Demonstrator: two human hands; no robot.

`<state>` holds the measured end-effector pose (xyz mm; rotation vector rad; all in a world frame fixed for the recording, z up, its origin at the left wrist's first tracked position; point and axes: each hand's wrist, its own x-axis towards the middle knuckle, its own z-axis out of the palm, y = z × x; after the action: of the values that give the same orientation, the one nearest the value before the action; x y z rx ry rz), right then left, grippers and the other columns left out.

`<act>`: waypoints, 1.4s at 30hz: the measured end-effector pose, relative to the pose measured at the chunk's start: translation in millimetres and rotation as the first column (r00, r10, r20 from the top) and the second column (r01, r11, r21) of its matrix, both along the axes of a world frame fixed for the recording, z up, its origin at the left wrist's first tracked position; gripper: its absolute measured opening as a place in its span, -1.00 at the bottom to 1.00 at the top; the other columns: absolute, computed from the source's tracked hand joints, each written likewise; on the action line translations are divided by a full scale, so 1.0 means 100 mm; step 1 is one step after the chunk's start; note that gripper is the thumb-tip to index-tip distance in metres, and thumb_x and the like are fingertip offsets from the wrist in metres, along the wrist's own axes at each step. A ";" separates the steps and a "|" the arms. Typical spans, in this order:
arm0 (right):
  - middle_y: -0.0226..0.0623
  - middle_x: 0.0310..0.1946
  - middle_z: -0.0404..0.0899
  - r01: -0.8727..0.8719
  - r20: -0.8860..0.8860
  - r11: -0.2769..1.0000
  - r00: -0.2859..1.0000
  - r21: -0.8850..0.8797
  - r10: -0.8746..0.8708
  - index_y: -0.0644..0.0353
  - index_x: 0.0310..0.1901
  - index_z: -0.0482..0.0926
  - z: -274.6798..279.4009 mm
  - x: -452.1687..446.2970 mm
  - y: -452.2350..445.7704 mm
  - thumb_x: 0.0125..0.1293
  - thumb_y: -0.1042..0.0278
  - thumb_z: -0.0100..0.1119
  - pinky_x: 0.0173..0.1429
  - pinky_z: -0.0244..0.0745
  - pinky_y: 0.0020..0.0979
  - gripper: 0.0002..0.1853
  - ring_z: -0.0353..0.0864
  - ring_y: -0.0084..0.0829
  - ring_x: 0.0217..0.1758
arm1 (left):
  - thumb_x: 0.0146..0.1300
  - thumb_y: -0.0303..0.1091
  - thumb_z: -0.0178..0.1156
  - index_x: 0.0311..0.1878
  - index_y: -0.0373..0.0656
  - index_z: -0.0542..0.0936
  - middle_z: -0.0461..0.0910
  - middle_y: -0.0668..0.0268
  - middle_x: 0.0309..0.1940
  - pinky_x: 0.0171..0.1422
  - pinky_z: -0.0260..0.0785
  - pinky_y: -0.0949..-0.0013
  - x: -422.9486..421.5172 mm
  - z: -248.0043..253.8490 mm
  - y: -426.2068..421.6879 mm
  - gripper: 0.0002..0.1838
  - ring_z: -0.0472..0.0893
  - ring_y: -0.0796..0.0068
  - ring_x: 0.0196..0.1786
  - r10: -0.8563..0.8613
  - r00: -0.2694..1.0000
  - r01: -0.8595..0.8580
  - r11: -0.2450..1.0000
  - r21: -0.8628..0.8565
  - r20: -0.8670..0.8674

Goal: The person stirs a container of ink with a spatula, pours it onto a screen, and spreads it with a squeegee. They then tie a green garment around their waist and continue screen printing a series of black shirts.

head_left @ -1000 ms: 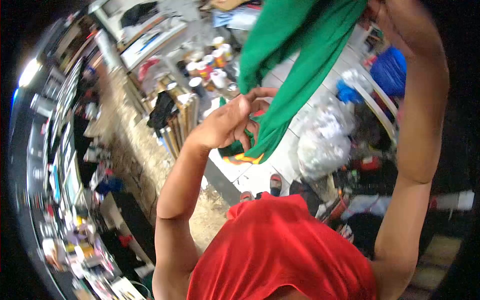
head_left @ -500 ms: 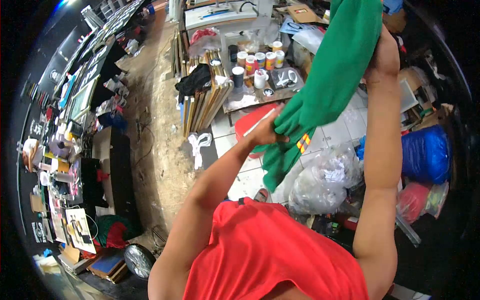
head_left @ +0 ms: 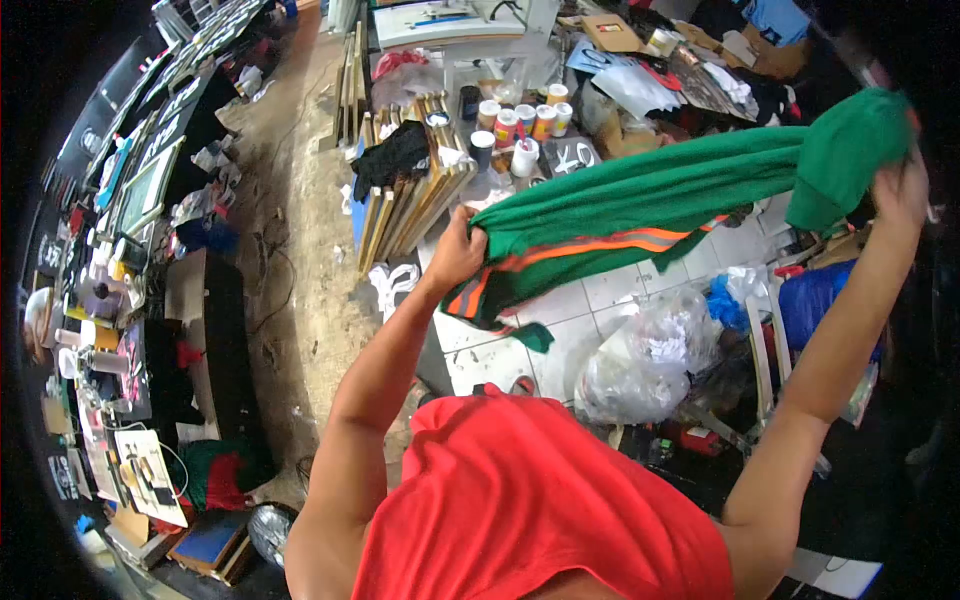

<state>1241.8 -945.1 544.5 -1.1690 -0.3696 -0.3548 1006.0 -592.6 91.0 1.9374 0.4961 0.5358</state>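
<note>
A green garment [head_left: 640, 185] with orange and grey stripes is stretched sideways in front of me, above the tiled floor. My left hand [head_left: 460, 248] is closed around its left end, next to a stack of wooden frames. At the far right, my right hand [head_left: 903, 190] grips the other end, where the cloth bunches and folds over; this hand is slightly blurred. Below the left part of the cloth, a loose green corner hangs down. Whether the garment is a top or trousers I cannot tell.
Upright wooden frames [head_left: 415, 200] with a black cloth [head_left: 390, 160] on top stand ahead to the left. Several ink jars [head_left: 545, 122] sit on a low table. A clear plastic bag [head_left: 650, 355] lies on the floor at right. Along the left runs a cluttered bench [head_left: 110, 350].
My hands have moved apart, the left one leftward and the right one outward and down. The garment went from hanging diagonally to stretched nearly level, with its striped side showing.
</note>
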 end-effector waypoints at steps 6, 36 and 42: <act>-0.23 0.12 0.61 0.595 0.541 0.381 0.803 -0.708 -0.250 0.30 0.32 0.38 0.12 0.11 0.09 0.36 0.10 0.41 0.14 0.58 -0.33 -0.35 0.67 -0.35 0.08 | 0.02 0.04 0.63 0.29 -0.14 0.22 0.45 0.18 0.16 0.33 0.35 0.17 -1.01 1.24 0.79 -0.05 0.45 0.35 0.25 -0.351 0.801 0.459 0.880 -0.120 0.486; -0.16 0.11 0.68 -0.373 -0.072 -0.106 -0.105 -0.922 0.992 0.24 0.23 0.52 -3.27 -3.05 5.77 0.10 0.51 0.48 0.28 0.51 -0.26 -0.39 0.66 -0.16 0.21 | 0.41 -0.20 0.33 0.34 -0.18 0.44 0.56 0.22 0.23 0.35 0.40 0.28 -3.16 0.86 2.74 -0.47 0.54 0.38 0.25 0.149 0.886 0.046 0.914 -0.403 0.438; -0.46 -0.19 0.76 -0.862 -0.253 -0.375 -0.300 -0.341 0.920 0.25 -0.03 0.71 -3.03 -2.67 6.57 0.39 0.41 0.37 0.04 0.59 -0.48 -0.82 0.66 -0.62 -0.14 | 0.26 -0.05 0.42 0.44 -0.21 0.36 0.53 0.11 0.29 0.39 0.39 0.24 -3.21 -0.48 2.48 -0.22 0.50 0.29 0.32 0.235 0.961 -0.277 0.850 -0.448 -0.149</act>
<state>974.8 -288.5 241.3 -0.7844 -1.5404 1.3584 684.5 -344.7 42.7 1.4421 0.8677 0.4484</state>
